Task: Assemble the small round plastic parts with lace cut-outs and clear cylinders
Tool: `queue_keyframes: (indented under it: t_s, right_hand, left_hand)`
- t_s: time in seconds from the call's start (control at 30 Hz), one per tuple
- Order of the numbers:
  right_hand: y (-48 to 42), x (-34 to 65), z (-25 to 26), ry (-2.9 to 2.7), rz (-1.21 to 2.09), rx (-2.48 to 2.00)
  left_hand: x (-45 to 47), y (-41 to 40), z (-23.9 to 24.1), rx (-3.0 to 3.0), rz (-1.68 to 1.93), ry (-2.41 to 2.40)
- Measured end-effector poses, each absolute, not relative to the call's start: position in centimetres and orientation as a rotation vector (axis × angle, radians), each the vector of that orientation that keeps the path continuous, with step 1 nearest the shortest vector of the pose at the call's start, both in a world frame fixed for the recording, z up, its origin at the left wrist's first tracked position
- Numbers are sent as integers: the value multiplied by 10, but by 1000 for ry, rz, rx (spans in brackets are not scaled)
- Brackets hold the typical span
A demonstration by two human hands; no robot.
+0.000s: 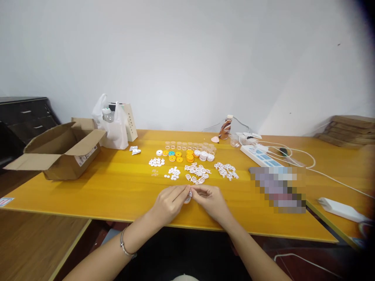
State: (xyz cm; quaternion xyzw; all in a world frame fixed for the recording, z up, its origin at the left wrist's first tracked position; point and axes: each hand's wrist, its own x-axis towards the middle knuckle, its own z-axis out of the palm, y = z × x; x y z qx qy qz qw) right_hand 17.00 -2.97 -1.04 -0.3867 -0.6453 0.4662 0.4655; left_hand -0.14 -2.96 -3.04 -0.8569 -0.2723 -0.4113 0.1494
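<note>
Looking down from the head camera, a glossy yellow-orange tabletop [117,191] with a smooth wood-grain finish runs up to a plain, matt white wall [187,58]; a dark cabinet [26,117] stands at the far left.

Near the front edge, the left hand [170,203] and right hand [212,201] meet fingertip to fingertip. Between them sits a small piece [188,197], white on top with an orange part below, resting just above the tabletop. Each grip is pinched on this piece, the fingers curled in. A thin metal bangle [125,244] circles the left wrist.

Just beyond the hands lie loose heaps of small white plastic parts [197,173], flat and lacy in outline, with tiny white discs [174,173] beside them. Farther back are round orange caps [178,156], one teal, and a row of small clear cups [187,145].

At the left, an open brown cardboard box [61,150] has its flaps spread, with a crinkled white plastic bag [113,128] next to it. To the right, a brown drink bottle [225,128] stands upright near a white power strip [258,155] with trailing cables.
</note>
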Motion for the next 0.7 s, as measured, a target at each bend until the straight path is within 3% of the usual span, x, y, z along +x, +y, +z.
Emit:
queue_keyframes:
  t_s: [0.27,0.7]
  right_hand:
    - [-32,170,-13,-1709,994,-979]
    - [-25,164,-18,-1460,1222,-936]
  left_hand:
    - [2,-31,-31,-2489,-1195,-874]
    - [2,-30,-26,-2724,-1592,-1115]
